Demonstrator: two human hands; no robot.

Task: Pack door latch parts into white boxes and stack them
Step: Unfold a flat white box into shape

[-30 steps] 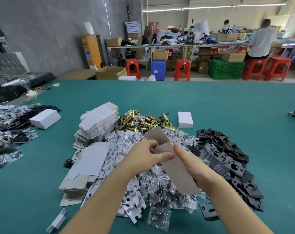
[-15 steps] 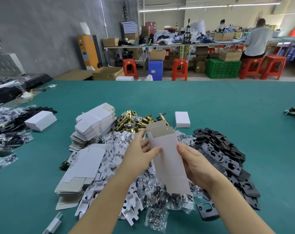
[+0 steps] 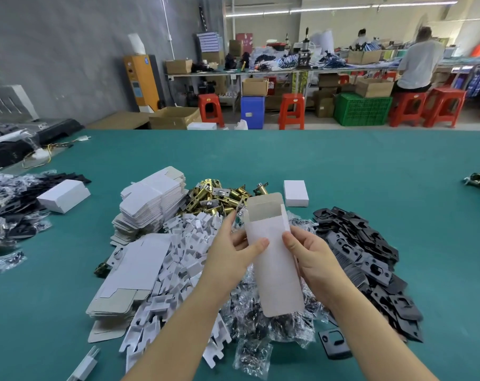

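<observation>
- The left hand (image 3: pixel 230 253) and the right hand (image 3: pixel 313 254) hold one unfolded white box (image 3: pixel 274 259) between them, above the heap of parts on the table.
- The left thumb lies across the box's white front face with the fingers behind it; the right thumb presses on the box's right edge and the fingers wrap round behind. Both hands are clamped on the box.
- The box is tilted, its open far end up and away from the person, with the grey inner side of the top flap showing.
- Under the hands lie clear bags of small dark parts (image 3: pixel 263 323).
- To the left of these sits a pile of white card inserts (image 3: pixel 178 259), and left again a stack of flat box blanks (image 3: pixel 128 276).
- A second, taller stack of folded white blanks (image 3: pixel 150 204) stands further back.
- Brass latch bolts (image 3: pixel 219 196) are heaped behind the box.
- Black strike plates (image 3: pixel 370 259) spread to the right of the hands.
- A closed white box (image 3: pixel 296 193) rests on the green table (image 3: pixel 343 166) just beyond the latches; another closed box (image 3: pixel 64 195) lies far left beside more bagged parts.
</observation>
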